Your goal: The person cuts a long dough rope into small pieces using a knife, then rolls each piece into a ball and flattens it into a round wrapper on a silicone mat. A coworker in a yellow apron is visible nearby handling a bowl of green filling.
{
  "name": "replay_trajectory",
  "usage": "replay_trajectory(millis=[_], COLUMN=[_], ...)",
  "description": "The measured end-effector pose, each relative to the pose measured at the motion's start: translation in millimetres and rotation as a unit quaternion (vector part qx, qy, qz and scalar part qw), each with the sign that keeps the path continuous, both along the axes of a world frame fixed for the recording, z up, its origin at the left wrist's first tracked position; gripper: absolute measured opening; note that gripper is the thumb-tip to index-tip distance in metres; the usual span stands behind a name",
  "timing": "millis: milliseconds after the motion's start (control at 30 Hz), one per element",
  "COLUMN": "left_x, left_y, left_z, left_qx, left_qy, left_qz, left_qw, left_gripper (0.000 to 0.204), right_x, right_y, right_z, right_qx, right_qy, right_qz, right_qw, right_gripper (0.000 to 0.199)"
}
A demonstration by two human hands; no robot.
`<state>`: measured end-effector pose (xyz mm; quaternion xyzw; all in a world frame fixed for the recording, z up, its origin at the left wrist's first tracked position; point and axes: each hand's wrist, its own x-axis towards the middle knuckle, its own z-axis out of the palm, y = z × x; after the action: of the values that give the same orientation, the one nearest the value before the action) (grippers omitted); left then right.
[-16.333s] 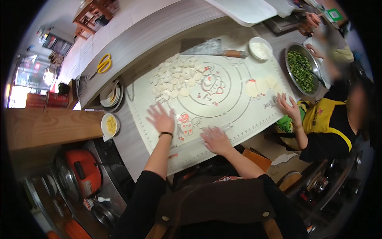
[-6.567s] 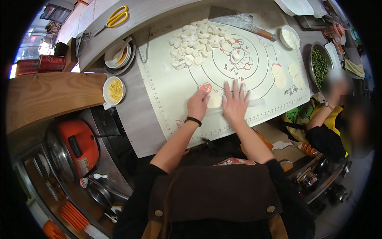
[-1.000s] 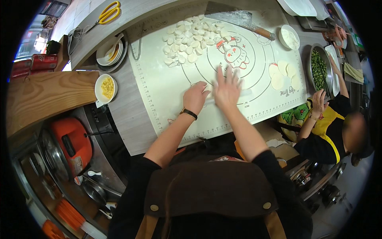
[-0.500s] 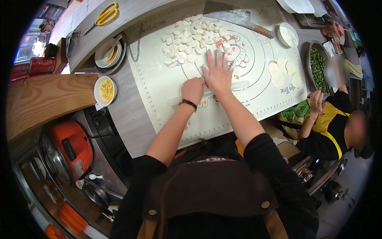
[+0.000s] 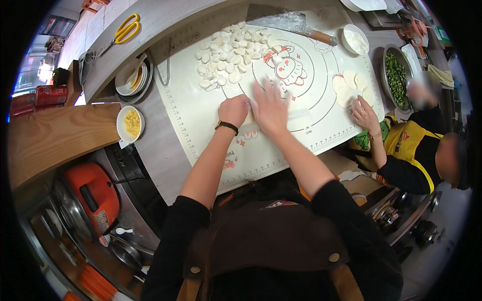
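My left hand (image 5: 233,111) is closed low over the white pastry mat (image 5: 193,113), a dark band on its wrist. What its fingers pinch is hidden. Beside it, my right hand (image 5: 271,111) lies flat with fingers stretched, somewhat blurred. Its palm rests over a pale rolling pin (image 5: 300,115), whose end shows to the right. Beyond both hands spreads a heap of small white dough pieces (image 5: 233,52). Several round dough wrappers (image 5: 345,96) overlap at the mat's right side, and a co-worker's hand (image 5: 365,118) touches them.
A cleaver (image 5: 281,19) with a floury blade lies at the far edge, near a bowl of white powder (image 5: 355,41). To the right stands a steel bowl of chopped greens (image 5: 396,80). On the left are a cup of yellow shreds (image 5: 132,124) and yellow-handled scissors (image 5: 127,29).
The co-worker's hand has come down onto the wrappers. My right hand has drawn back slightly toward me over the rolling pin. The whole view has shifted a little.
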<state>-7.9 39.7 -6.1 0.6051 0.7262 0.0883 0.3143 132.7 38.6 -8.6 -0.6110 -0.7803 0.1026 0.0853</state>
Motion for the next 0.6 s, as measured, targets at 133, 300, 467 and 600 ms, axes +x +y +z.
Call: replay_trajectory(millis=[133, 300, 467, 600], left_x=[-2, 13, -14, -5], left_y=[-48, -10, -20, -45], left_z=[-12, 16, -1, -8], left_qx=[0.042, 0.018, 0.010, 0.053], left_qy=[-0.218, 0.049, -0.149, -0.114], left_qz=[0.168, -0.034, 0.106, 0.073], left_qw=[0.960, 0.998, 0.983, 0.989], left_gripper=[0.018, 0.017, 0.017, 0.019], right_x=[21, -10, 15, 3], right_y=[-53, 24, -58, -24], right_z=[7, 6, 11, 4], right_qx=[-0.049, 0.024, -0.068, -0.006], right_qy=[-0.093, 0.001, -0.065, -0.039], right_qz=[0.005, -0.010, 0.017, 0.005], right_qw=[0.994, 1.000, 0.995, 0.999], right_gripper=[0.062, 0.061, 0.059, 0.060])
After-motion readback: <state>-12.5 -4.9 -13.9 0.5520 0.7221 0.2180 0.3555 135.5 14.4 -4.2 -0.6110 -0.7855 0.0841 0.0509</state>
